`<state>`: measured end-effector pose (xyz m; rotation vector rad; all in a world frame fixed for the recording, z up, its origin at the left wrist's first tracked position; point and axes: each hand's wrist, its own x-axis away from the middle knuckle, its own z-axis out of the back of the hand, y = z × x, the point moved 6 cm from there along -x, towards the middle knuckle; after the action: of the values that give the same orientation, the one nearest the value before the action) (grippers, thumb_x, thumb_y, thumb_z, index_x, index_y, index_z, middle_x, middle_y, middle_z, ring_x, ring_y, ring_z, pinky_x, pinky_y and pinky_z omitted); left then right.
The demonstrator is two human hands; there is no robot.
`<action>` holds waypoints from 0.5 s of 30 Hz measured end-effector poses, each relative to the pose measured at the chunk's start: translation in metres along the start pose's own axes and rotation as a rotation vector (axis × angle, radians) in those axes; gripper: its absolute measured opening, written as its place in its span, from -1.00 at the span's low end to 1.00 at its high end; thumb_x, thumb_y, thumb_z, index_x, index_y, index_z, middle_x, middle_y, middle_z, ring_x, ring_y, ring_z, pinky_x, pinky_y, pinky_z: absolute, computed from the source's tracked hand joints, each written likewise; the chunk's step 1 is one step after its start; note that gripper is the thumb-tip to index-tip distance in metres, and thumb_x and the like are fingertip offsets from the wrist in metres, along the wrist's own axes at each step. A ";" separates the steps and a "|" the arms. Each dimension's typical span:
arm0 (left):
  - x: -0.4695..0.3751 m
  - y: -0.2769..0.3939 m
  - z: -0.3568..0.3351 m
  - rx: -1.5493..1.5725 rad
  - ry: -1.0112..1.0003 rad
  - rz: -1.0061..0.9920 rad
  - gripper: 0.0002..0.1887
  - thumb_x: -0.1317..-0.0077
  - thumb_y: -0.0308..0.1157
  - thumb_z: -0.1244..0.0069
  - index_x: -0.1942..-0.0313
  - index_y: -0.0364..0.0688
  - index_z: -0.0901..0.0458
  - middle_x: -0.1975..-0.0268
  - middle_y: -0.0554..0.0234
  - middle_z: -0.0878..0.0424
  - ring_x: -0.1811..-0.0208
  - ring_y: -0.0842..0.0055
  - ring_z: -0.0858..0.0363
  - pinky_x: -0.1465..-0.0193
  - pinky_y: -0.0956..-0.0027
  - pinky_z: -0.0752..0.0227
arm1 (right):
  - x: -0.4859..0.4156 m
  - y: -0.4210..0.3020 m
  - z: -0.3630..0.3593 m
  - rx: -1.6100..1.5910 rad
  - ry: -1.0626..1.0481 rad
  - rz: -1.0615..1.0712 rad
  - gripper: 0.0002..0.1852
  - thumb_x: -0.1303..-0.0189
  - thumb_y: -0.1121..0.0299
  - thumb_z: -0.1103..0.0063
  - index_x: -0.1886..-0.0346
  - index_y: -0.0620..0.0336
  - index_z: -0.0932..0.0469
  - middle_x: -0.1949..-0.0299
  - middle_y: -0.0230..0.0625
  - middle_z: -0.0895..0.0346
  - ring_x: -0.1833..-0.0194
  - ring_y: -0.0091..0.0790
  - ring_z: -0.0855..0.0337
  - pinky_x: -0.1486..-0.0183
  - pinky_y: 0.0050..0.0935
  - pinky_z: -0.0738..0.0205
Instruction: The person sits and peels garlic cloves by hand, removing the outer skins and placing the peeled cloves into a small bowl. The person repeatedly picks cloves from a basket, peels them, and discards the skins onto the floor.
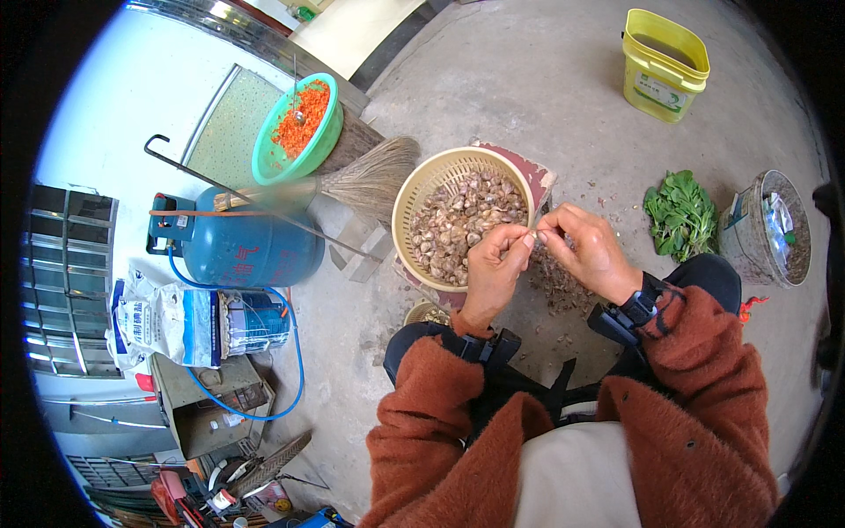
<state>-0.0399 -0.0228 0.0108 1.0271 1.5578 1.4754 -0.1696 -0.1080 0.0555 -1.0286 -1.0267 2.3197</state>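
Note:
My left hand (496, 269) and my right hand (589, 249) meet at the fingertips, just over the right rim of a beige plastic colander (401, 245). A small pale piece, apparently a garlic clove (533, 234), is pinched between them; which hand bears it more cannot be told. Many unpeeled garlic cloves (455, 218) with purplish-brown skins fill much of the colander, which rests on a worn red-topped stool (538, 173). Garlic skins (561, 290) lie scattered on the floor below my right hand. A smaller basket (422, 310), holding pale pieces, is partly hidden beside my left knee.
Left stand a straw broom (370, 173), a blue gas cylinder (254, 244) with a hose, and a green basin (330, 142) of chopped orange-red food. On the right are leafy greens (682, 212), a whitish bucket (739, 241) with litter and a yellow bucket (660, 82) of dark liquid.

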 end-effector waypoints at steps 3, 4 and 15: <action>0.002 0.001 -0.001 -0.070 0.003 -0.019 -0.87 -0.42 -0.47 -0.05 0.09 -0.30 -0.61 0.47 0.51 -0.50 0.54 0.83 -0.32 0.51 0.66 -0.14 | 0.003 -0.002 0.001 0.067 0.027 0.030 -0.90 -0.19 0.48 -0.26 0.29 0.25 -0.53 0.35 -0.10 -0.57 0.36 0.02 -0.63 0.34 -0.19 -0.48; 0.003 0.001 -0.002 -0.072 -0.003 -0.026 -0.87 -0.42 -0.47 -0.05 0.09 -0.30 -0.61 0.46 0.51 -0.51 0.54 0.83 -0.32 0.51 0.66 -0.15 | 0.003 -0.002 0.000 0.064 0.024 0.021 -0.90 -0.19 0.48 -0.26 0.30 0.26 -0.53 0.36 -0.10 -0.57 0.37 0.00 -0.63 0.34 -0.20 -0.48; 0.000 0.003 -0.002 0.218 -0.153 0.142 -0.87 -0.46 -0.44 0.03 0.11 -0.29 -0.60 0.50 0.58 -0.41 0.56 0.84 -0.23 0.51 0.64 -0.08 | 0.007 0.018 -0.012 -0.378 -0.188 -0.381 -0.88 -0.35 0.43 -0.12 0.25 0.31 -0.50 0.42 -0.44 -0.43 0.33 -0.63 -0.39 0.30 -0.50 -0.38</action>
<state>-0.0418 -0.0233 0.0140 1.3691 1.5874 1.3050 -0.1663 -0.1103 0.0329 -0.6681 -1.6235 1.9774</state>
